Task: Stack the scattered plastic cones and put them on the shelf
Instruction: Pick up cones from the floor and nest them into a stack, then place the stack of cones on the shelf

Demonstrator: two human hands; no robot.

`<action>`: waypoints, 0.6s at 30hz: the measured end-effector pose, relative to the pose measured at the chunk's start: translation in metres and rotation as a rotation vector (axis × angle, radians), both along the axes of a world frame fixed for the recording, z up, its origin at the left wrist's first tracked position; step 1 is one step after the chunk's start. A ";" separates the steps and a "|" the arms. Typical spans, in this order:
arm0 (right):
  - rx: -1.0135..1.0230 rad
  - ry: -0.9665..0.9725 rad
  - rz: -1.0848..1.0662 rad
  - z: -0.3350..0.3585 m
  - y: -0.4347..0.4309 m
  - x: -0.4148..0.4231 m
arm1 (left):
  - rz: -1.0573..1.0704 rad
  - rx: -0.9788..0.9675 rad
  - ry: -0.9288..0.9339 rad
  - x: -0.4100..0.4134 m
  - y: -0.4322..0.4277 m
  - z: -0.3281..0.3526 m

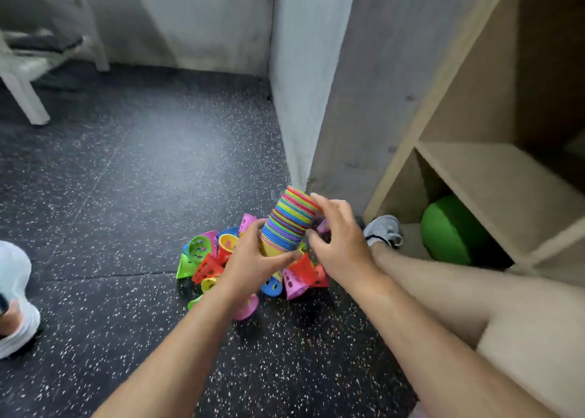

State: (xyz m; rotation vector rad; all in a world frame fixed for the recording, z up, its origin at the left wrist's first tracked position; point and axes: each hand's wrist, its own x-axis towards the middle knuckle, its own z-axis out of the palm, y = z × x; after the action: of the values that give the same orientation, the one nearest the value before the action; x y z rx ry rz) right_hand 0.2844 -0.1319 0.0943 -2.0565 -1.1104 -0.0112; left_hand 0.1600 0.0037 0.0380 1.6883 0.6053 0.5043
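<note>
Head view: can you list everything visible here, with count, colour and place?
stack of cones: one, multicoloured, tilted, held above the pile
loose cones: many, too jumbled to count; green, red, yellow, pink, blue; heaped on the floor
shelf: one, light wood, right
ball: one, green, shelf's bottom compartment
floor: black with white specks
pillar: one, grey concrete, behind the pile
frame: one, white, top left
grey shoe: one, beside the shelf
white shoe: one, left edge
left hand: grips the stack's lower end
right hand: fingers curled on the stack's upper side
</note>
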 end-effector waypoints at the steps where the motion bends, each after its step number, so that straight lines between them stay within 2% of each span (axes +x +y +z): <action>1: 0.043 -0.035 -0.006 0.018 -0.011 0.008 | -0.035 0.008 -0.039 0.006 -0.007 0.017; 6: 0.159 -0.225 -0.040 0.112 -0.063 0.037 | -0.135 0.066 -0.229 0.025 -0.034 0.116; 11: 0.214 -0.505 -0.212 0.200 -0.098 0.038 | -0.155 0.102 -0.376 0.051 -0.037 0.215; 18: 0.329 -0.597 -0.484 0.290 -0.125 0.050 | -0.273 0.142 -0.465 0.087 -0.055 0.363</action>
State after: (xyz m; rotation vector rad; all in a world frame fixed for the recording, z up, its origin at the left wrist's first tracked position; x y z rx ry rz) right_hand 0.3342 -0.2568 0.3838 -2.0087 -0.8300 -1.0329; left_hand 0.2472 -0.0508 0.4008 1.6758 0.0007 0.7239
